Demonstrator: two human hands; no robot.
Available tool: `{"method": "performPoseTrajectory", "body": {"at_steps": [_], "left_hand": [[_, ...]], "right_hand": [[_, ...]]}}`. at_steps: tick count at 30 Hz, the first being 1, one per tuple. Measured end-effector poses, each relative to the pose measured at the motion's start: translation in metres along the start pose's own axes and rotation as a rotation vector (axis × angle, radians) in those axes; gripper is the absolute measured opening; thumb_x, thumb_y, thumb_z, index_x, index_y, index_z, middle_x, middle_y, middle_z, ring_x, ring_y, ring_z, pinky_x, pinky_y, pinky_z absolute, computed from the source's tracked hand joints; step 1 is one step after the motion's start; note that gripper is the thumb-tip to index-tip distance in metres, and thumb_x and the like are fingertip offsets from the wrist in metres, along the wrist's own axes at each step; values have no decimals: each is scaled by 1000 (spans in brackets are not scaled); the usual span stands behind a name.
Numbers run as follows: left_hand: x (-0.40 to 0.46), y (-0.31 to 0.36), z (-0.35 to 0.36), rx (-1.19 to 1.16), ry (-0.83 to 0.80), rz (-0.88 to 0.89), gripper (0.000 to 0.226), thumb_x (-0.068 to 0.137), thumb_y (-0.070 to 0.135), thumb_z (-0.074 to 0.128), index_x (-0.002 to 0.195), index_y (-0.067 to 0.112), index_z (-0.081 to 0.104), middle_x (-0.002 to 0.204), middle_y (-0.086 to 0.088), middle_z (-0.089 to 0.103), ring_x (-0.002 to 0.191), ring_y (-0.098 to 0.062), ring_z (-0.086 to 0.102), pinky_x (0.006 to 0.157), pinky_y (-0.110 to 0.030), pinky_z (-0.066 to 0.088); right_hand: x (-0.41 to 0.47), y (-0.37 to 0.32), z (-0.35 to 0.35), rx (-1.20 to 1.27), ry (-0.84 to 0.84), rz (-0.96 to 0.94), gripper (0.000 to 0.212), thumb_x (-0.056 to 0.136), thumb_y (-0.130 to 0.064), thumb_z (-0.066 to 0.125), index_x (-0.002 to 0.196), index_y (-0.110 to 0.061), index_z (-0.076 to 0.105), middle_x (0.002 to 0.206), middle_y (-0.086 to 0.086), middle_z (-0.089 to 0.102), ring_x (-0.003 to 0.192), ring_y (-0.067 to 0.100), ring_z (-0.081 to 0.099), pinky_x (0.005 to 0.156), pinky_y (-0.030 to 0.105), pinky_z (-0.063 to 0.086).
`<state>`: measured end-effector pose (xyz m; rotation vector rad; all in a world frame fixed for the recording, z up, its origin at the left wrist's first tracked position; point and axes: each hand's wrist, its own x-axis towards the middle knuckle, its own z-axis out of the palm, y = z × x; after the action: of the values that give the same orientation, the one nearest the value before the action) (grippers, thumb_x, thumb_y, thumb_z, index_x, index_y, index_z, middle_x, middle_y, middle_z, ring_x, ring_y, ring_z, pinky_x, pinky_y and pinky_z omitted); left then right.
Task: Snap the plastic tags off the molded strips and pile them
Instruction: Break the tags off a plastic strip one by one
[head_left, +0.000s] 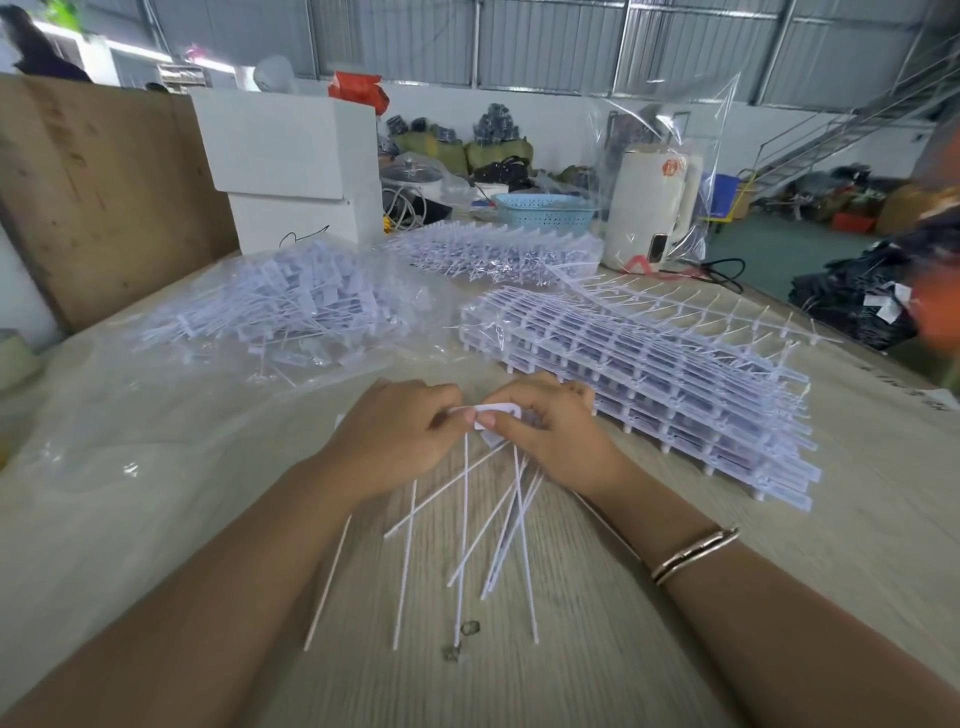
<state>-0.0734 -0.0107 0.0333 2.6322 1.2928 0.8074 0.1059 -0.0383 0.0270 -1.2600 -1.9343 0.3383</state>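
My left hand (397, 434) and my right hand (553, 434) meet at the middle of the table, both pinching a bunch of white plastic tags (496, 415). Their long thin tails (470, 530) fan down toward me over the wood. A stack of molded strips (649, 384) lies just right of my right hand. A pile of loose snapped-off tags (280, 306) rests on clear plastic film at the far left. More strips (493, 249) lie farther back. A stripped runner frame (701, 306) lies over the stack's far edge.
White cartons (291, 166) and a brown cardboard sheet (98, 187) stand at the back left. A blue basket (545, 210), a white kettle (649, 208) and a cable (722, 273) sit at the back. Two small dark bits (462, 636) lie near me.
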Motion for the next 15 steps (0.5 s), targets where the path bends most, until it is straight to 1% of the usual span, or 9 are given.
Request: {"method": "performPoseTrajectory", "body": {"at_steps": [2,4,5,7,9,10,11,13,15], "left_hand": [[1,-3,0,-277,-76,-79,35,94,32,51,59,28,48,52,8,54,47,-6,42,55,-26,31],[2,-4,-1,-484,-117,-106,34,95,25,51,61,24,53,55,9,58,54,-10,47,59,-26,35],[2,-5,-1,-564,-115,-105,33,95,22,51,62,21,54,56,9,58,59,-12,49,63,-25,37],[2,-4,-2,-717,-81,-91,33,94,19,51,61,21,54,57,8,58,61,-8,51,64,-14,38],[2,-1,-1,-810,-61,-92,32,92,25,52,60,28,55,58,9,58,60,-1,53,65,-9,38],[2,-1,0,-826,-57,-99,32,91,29,53,59,30,56,59,10,59,60,0,53,66,-11,38],[2,0,1,-832,-55,-112,32,92,32,52,60,32,57,60,11,60,61,2,53,69,-16,38],[2,0,6,-861,-41,-137,30,92,34,50,63,32,57,61,12,61,63,2,54,69,-26,35],[3,2,9,-930,-14,-144,27,87,39,49,64,31,58,63,13,60,64,0,56,68,-30,33]], "right_hand": [[1,-1,1,76,5,7,7,88,-28,63,87,-28,69,87,2,71,92,19,59,95,56,30],[1,-2,1,175,19,14,7,88,-23,64,88,-24,70,84,9,71,89,24,61,94,57,35],[1,-3,2,224,35,9,8,88,-19,64,89,-21,71,85,9,71,88,24,62,94,55,38],[0,-5,3,323,72,-16,9,88,-12,64,89,-14,72,84,4,71,83,17,64,89,43,44],[-1,-6,4,434,101,-13,10,88,-9,63,89,-12,72,83,-2,70,80,10,63,80,28,46],[-1,-7,5,484,112,1,11,87,-8,63,88,-14,72,83,-5,70,79,9,63,78,25,47],[-1,-7,5,521,125,15,12,87,-9,63,86,-17,72,82,-7,70,79,9,63,77,25,48],[-1,-6,6,548,152,22,15,86,-9,64,84,-21,72,81,-8,71,80,10,64,81,31,49],[-1,-6,7,562,184,23,13,85,-12,65,82,-22,73,82,-6,72,83,12,65,85,35,49]]}}
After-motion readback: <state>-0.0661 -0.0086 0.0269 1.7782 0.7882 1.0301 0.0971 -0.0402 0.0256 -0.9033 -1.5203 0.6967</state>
